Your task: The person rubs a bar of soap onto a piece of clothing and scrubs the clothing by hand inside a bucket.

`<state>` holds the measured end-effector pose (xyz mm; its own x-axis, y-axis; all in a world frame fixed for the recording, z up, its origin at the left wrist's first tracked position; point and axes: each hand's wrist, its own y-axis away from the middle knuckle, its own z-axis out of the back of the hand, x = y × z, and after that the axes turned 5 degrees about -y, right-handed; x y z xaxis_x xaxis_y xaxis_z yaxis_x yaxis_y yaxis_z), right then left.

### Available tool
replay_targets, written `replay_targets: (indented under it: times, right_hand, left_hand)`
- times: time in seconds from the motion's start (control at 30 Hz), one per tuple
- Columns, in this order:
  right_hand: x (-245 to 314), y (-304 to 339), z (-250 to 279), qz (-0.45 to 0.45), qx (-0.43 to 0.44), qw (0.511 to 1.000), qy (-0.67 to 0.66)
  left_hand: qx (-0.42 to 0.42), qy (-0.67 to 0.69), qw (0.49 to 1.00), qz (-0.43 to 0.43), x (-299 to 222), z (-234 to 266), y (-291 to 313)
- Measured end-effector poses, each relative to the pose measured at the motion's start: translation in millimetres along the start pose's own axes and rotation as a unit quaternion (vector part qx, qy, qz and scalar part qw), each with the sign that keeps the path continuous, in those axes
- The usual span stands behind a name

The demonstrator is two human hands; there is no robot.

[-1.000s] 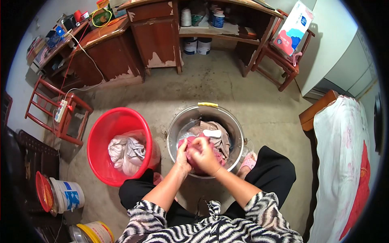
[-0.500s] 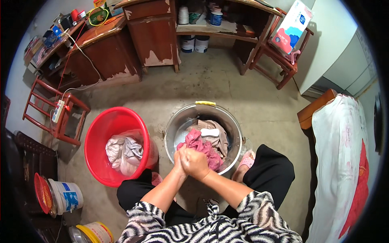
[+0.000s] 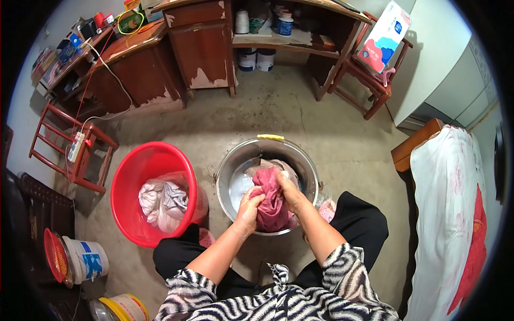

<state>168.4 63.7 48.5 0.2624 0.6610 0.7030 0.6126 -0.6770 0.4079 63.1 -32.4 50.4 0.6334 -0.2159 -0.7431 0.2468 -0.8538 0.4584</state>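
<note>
A wet, dark pink garment (image 3: 270, 207) is stretched between my hands over a round metal tub (image 3: 222, 184). My left hand (image 3: 248, 209) grips its left side, with the thumb on top. Closed on the upper right side of it is my right hand (image 3: 289, 193). A beige garment (image 3: 274, 163) lies in the tub behind the pink cloth, partly hidden by it. Whitish water shows at the tub's left. To the left, a red plastic tub (image 3: 119, 200) holds pale wrung clothes (image 3: 163, 202).
A wooden chair (image 3: 91, 134) with a power strip stands at the left, near white buckets (image 3: 92, 259). Wooden desks (image 3: 201, 53) line the back. Another chair (image 3: 369, 88) holds a tissue package (image 3: 386, 37). A cloth-covered bed (image 3: 441, 214) runs along the right.
My hands were clasped together around the bunched pink garment. They have moved apart, the right one up and rightward, and the garment is spread between them, covering most of a white object.
</note>
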Motion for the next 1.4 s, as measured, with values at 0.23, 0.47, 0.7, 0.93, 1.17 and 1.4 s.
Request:
replay_targets:
  times: [0.23,0.47,0.7,0.93,1.17,1.4]
  right_hand:
    - [-2.7,1.9,-7.6,0.096,0.04,0.99,0.093]
    - [-3.2,3.6,-8.7,0.086,0.031,0.989,0.115]
    - [-20.2,25.8,-49.1,0.361,0.005,0.832,0.422]
    - [-14.3,44.7,-67.8,0.445,0.1,0.623,0.636]
    - [-32.4,1.7,-40.1,0.409,0.018,0.686,0.602]
    - [-38.3,-45.3,-4.5,0.299,-0.159,0.797,0.5]
  left_hand:
    - [0.059,0.141,0.988,0.031,-22.9,7.5,-10.2]
    - [-0.039,0.117,0.991,-0.047,1.0,15.5,-27.1]
    - [-0.081,0.137,0.987,-0.006,3.0,25.0,-32.2]
    - [0.093,0.233,0.961,0.115,-10.3,20.1,-20.5]
    - [-0.13,-0.006,0.991,-0.004,14.8,12.6,-32.4]
    - [-0.185,0.146,0.971,0.045,9.4,6.5,-27.9]
